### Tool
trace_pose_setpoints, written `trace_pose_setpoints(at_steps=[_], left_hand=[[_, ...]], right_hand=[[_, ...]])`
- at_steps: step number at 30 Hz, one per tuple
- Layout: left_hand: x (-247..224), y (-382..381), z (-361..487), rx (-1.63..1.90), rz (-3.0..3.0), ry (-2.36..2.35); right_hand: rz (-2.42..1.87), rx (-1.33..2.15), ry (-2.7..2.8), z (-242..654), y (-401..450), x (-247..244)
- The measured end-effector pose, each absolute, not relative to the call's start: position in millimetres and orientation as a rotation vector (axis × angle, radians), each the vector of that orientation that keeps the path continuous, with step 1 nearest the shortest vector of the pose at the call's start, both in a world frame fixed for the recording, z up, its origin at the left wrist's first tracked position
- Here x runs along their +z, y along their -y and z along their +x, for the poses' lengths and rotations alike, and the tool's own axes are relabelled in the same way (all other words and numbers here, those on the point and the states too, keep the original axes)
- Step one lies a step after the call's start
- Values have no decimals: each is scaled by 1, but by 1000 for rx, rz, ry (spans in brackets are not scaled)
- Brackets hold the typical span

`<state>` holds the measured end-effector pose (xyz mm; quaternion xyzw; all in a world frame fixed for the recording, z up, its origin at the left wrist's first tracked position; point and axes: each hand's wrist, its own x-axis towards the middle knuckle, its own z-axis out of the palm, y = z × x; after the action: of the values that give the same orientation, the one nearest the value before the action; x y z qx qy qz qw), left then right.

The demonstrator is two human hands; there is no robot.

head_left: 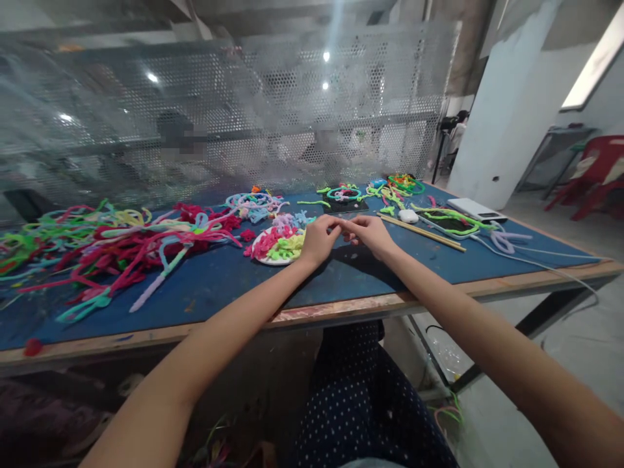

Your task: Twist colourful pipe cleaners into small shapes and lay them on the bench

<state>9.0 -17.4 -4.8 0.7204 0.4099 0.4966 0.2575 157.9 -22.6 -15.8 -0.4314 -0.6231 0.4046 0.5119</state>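
Note:
My left hand (320, 238) and my right hand (369, 235) meet fingertip to fingertip above the blue table (244, 289). Both hands are closed in a pinch, and whatever lies between the fingers is too small to make out. Just left of my left hand is a white plate (277, 262) heaped with pink, yellow-green and lilac fuzzy pieces (285, 247). Two wooden sticks (424, 233) lie to the right of my right hand.
Fuzzy stems in many colours (146, 247) pile up on the left. Towards the back are a black tray (346, 206) and coiled stems (404, 184). A white case (408, 216), a power bank (475, 210) and cables lie right. A perforated metal screen (292, 117) stands behind.

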Motion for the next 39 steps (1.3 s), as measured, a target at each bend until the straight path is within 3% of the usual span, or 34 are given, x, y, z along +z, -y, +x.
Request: trace_pose_setpoints(at_steps=[6, 17, 25, 39], left_hand=[[-9, 2, 8, 1253, 1770, -1116], [-6, 13, 15, 1094, 1356, -910], [-7, 7, 13, 1212, 1282, -924], [2, 8, 7, 1092, 1363, -977]], right_hand=[[-1050, 939, 1612, 158, 19, -17], [-1107, 544, 1661, 166, 22, -18], [-1063, 596, 1691, 163, 12, -22], [-1050, 712, 1646, 167, 9, -24]])
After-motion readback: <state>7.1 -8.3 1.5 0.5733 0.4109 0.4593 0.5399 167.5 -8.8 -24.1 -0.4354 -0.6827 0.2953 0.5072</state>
